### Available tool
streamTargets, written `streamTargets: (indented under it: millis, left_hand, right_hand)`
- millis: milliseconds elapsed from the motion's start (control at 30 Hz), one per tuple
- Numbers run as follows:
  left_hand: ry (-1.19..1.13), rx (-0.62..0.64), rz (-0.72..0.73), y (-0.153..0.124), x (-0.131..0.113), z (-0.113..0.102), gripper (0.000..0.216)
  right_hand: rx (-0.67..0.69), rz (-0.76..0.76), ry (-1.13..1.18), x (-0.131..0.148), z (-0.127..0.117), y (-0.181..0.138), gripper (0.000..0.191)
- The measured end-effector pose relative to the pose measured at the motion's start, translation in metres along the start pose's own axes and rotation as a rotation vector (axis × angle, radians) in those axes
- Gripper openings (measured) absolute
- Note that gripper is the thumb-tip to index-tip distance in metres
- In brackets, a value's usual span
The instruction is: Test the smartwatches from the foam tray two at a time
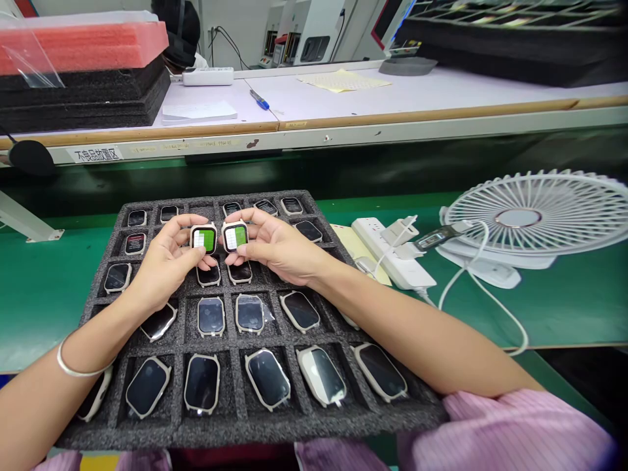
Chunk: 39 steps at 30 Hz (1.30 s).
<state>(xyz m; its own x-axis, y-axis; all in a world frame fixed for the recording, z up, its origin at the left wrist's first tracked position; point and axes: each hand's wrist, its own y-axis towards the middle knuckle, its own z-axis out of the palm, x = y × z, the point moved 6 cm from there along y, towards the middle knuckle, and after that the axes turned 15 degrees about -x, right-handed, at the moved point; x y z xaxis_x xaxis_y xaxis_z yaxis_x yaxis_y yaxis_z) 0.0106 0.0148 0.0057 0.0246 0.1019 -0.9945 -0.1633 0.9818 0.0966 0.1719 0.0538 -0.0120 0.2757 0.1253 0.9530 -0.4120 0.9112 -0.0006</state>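
Observation:
My left hand (173, 255) is closed around a smartwatch body (203, 239) without a strap, its thumb on the lit screen. A second smartwatch body (235, 236) is gripped in my right hand (275, 245), thumb also touching the glass. Both screens show green and white blocks, and the two watches are side by side, slightly apart. Beneath them lies a dark grey foam tray (230, 409) with square compartments. Several beige watch bodies with dark screens, such as one watch (202, 384) near the front, rest in those compartments. My forearms hide parts of the tray.
On the right stand a white fan (520, 217) and a white power strip (392, 255) with chargers and a cable. Foam stacks (83, 91) sit on the raised shelf (294, 121), along with a blue pen (259, 99) and papers. Behind the shelf, a person's dark-haired head (179, 33) shows.

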Motion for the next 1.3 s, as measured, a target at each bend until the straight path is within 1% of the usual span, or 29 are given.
streamTargets:
  millis: [100, 233, 333, 400, 433, 500, 600, 733, 900, 1100, 1167, 1233, 1300]
  left_hand:
    - [-0.027, 0.011, 0.008, 0.0004, 0.0006, 0.0011, 0.044]
    - [-0.044, 0.008, -0.019, 0.0007, 0.0025, 0.0016, 0.047]
    - [-0.043, 0.007, -0.029, 0.0001, 0.0019, 0.0019, 0.047]
    - [-0.027, 0.008, -0.035, -0.0006, 0.0011, 0.0023, 0.042]
    - [-0.014, 0.006, -0.04, -0.001, 0.0009, 0.0024, 0.038]
    - [0.01, -0.01, -0.047, -0.0014, 0.0007, 0.0017, 0.032]
    - [0.024, -0.04, -0.036, -0.0012, 0.0006, -0.0004, 0.03]
    - [0.008, -0.022, -0.009, 0.0001, 0.0018, -0.0007, 0.035]
    - [-0.032, 0.01, 0.013, 0.0014, 0.0024, 0.0015, 0.042]
    - [-0.053, 0.011, -0.026, 0.0004, 0.0014, 0.0022, 0.047]
    - [-0.049, 0.005, -0.045, -0.0003, 0.0012, 0.0018, 0.042]
    - [-0.038, -0.005, -0.061, -0.0008, 0.0015, 0.001, 0.032]
    - [-0.026, -0.021, -0.065, -0.0009, 0.0019, -0.0001, 0.025]
  right_hand:
    - [0.006, 0.002, 0.003, -0.0004, 0.0007, 0.0, 0.049]
    - [-0.005, 0.006, 0.003, 0.0003, 0.0009, -0.0005, 0.051]
    - [-0.023, 0.011, -0.027, 0.0006, 0.0003, -0.0007, 0.043]
    - [-0.033, 0.015, -0.048, 0.0002, -0.0005, -0.0002, 0.036]
    - [-0.036, 0.014, -0.054, 0.0001, -0.001, 0.0002, 0.035]
    - [-0.035, 0.007, -0.06, -0.0002, -0.0016, 0.001, 0.038]
    - [-0.035, -0.009, -0.059, -0.0006, -0.0026, 0.0018, 0.043]
    - [-0.023, -0.027, -0.049, -0.0005, -0.0028, 0.0014, 0.047]
    - [-0.025, -0.037, -0.058, 0.0013, -0.002, 0.0, 0.047]
    - [-0.058, -0.036, -0.083, 0.0025, -0.0021, 0.0, 0.05]
    - [-0.059, -0.037, -0.093, 0.0019, -0.0025, 0.0006, 0.044]
    - [-0.062, -0.038, -0.105, 0.0009, -0.0033, 0.0015, 0.037]
    - [-0.069, -0.045, -0.115, -0.0001, -0.0046, 0.0026, 0.036]
